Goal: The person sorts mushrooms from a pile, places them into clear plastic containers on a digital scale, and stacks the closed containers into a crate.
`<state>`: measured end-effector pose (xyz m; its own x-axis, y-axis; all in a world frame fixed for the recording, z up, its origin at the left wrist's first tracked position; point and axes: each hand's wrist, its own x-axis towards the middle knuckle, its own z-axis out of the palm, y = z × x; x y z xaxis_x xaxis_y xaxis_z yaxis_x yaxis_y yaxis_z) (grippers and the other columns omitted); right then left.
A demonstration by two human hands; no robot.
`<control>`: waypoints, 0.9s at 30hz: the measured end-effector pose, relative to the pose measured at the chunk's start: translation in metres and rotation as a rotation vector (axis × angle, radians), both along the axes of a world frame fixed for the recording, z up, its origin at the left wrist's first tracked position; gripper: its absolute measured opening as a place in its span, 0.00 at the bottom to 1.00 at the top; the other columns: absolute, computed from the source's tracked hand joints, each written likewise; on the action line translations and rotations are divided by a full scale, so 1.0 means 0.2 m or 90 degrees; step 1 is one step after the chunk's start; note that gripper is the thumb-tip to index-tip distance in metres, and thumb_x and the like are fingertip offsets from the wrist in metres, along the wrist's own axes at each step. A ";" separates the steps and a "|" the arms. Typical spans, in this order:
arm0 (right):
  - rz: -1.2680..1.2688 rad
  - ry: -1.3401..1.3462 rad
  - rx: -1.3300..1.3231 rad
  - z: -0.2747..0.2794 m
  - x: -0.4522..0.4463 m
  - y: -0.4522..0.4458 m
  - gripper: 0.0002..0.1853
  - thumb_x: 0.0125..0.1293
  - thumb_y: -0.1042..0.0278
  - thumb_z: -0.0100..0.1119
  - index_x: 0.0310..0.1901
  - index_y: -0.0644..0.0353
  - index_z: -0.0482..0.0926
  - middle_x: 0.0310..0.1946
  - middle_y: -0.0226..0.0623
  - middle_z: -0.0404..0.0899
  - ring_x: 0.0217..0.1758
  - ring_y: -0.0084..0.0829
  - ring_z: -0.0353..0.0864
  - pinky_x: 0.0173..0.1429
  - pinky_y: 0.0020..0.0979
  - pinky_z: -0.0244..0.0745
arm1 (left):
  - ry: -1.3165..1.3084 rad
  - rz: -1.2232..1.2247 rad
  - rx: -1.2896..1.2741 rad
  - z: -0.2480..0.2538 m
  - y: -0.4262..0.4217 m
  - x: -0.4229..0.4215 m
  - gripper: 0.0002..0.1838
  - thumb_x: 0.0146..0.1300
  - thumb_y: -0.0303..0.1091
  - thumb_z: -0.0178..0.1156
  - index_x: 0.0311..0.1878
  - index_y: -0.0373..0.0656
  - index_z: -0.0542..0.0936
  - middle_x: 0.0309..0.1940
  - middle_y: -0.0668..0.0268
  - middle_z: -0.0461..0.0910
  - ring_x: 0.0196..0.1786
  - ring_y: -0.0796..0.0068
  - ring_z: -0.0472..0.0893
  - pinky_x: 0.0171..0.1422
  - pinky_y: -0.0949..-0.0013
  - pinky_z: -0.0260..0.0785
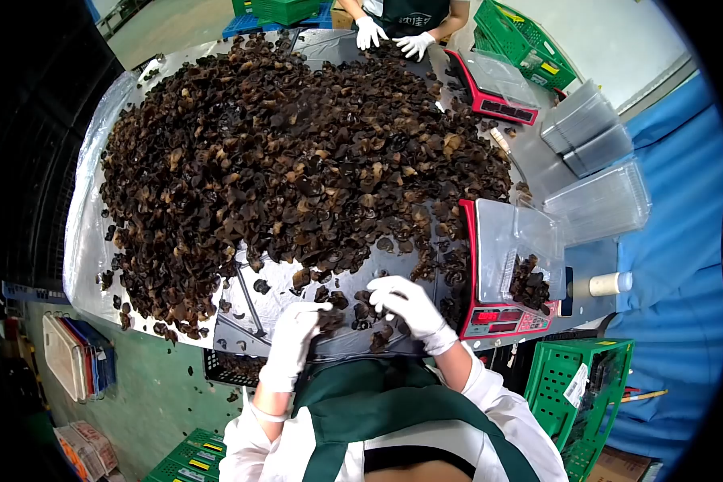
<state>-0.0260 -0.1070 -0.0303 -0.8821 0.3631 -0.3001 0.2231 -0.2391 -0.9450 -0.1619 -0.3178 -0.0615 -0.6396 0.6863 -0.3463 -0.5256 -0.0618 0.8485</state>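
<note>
A big heap of dark brown wood ear mushrooms (297, 161) covers most of the table, with loose pieces near its front edge. Both my hands wear white gloves. My left hand (297, 325) is closed at the fingertips on a dark wood ear mushroom (329, 323) just in front of my apron. To its right, my right hand (407, 305) hovers low over scattered pieces, its fingers bent and apart; part of its underside is hidden. Beside it stands a red digital scale (490, 317), bearing a clear plastic box (508, 277) with some wood ear mushrooms inside.
Across the table are a co-worker's gloved hands (392, 38) at the heap. Another red scale (498, 100) stands at the back right. Stacked clear boxes (598, 201) and a white bottle (609, 283) line the right side. A green crate (554, 381) is below the right edge.
</note>
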 end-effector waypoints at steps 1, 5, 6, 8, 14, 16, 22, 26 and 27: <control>-0.059 -0.015 0.013 0.03 0.01 0.05 0.15 0.69 0.66 0.53 0.54 0.61 0.77 0.39 0.28 0.82 0.39 0.17 0.78 0.38 0.21 0.74 | 0.021 -0.026 -0.046 0.02 -0.06 -0.05 0.09 0.67 0.35 0.58 0.46 0.41 0.79 0.41 0.70 0.82 0.31 0.88 0.69 0.37 0.82 0.63; -0.173 -0.025 0.142 -0.09 0.16 0.23 0.13 0.67 0.71 0.53 0.51 0.63 0.78 0.33 0.27 0.81 0.30 0.15 0.74 0.34 0.18 0.69 | 0.118 0.084 -0.209 0.01 -0.37 -0.18 0.09 0.68 0.36 0.58 0.44 0.42 0.80 0.38 0.73 0.81 0.32 0.86 0.72 0.37 0.80 0.65; -0.166 -0.036 0.178 -0.10 0.18 0.23 0.11 0.66 0.72 0.54 0.48 0.62 0.80 0.31 0.25 0.80 0.27 0.13 0.70 0.33 0.18 0.66 | 0.199 0.027 -0.252 0.01 -0.48 -0.22 0.09 0.66 0.35 0.59 0.44 0.41 0.80 0.36 0.71 0.82 0.32 0.83 0.74 0.38 0.78 0.67; -0.120 -0.042 0.278 -0.13 0.20 0.19 0.10 0.63 0.69 0.59 0.46 0.61 0.81 0.30 0.28 0.81 0.30 0.17 0.74 0.36 0.22 0.71 | 0.371 -0.101 -0.393 0.03 -0.69 -0.28 0.09 0.63 0.33 0.61 0.44 0.42 0.81 0.33 0.67 0.83 0.32 0.76 0.79 0.39 0.72 0.72; 0.058 -0.087 0.736 -0.22 0.18 -0.01 0.15 0.56 0.57 0.65 0.43 0.52 0.79 0.37 0.34 0.75 0.41 0.37 0.78 0.44 0.34 0.75 | 0.778 -0.164 -0.622 0.09 -0.63 -0.23 0.11 0.57 0.37 0.65 0.41 0.45 0.80 0.32 0.62 0.81 0.36 0.59 0.81 0.40 0.63 0.73; 0.058 -0.083 0.762 -0.28 0.17 -0.02 0.13 0.56 0.59 0.65 0.41 0.53 0.79 0.37 0.34 0.74 0.41 0.37 0.77 0.45 0.35 0.75 | 0.740 -0.079 -0.488 0.10 -0.41 -0.17 0.09 0.59 0.35 0.63 0.41 0.45 0.82 0.33 0.61 0.82 0.37 0.60 0.82 0.43 0.65 0.73; -0.059 -0.016 0.316 -0.26 0.17 0.05 0.05 0.63 0.70 0.63 0.37 0.61 0.79 0.35 0.34 0.79 0.40 0.27 0.79 0.49 0.27 0.73 | 0.853 -0.065 -0.297 -0.13 0.05 -0.07 0.09 0.59 0.35 0.64 0.40 0.44 0.82 0.36 0.60 0.81 0.39 0.60 0.81 0.44 0.64 0.74; -0.110 -0.081 0.007 -0.17 0.11 0.06 0.06 0.64 0.69 0.63 0.35 0.60 0.78 0.31 0.25 0.77 0.35 0.17 0.76 0.32 0.19 0.71 | 0.966 -0.141 -0.244 -0.21 0.20 -0.03 0.21 0.57 0.31 0.61 0.57 0.46 0.77 0.46 0.60 0.78 0.47 0.61 0.79 0.47 0.63 0.73; -0.078 -0.059 0.056 -0.24 0.11 0.06 0.06 0.63 0.68 0.64 0.35 0.59 0.78 0.29 0.25 0.76 0.34 0.16 0.76 0.29 0.19 0.69 | 0.968 -0.143 -0.241 -0.23 0.20 -0.02 0.21 0.57 0.31 0.61 0.57 0.46 0.77 0.46 0.60 0.78 0.47 0.61 0.79 0.47 0.63 0.73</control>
<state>-0.0046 -0.0944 -0.0777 -0.7994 0.4948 -0.3409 0.2848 -0.1876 -0.9401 -0.1659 -0.2778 -0.1079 -0.4360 0.8369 0.3309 0.8259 0.2261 0.5165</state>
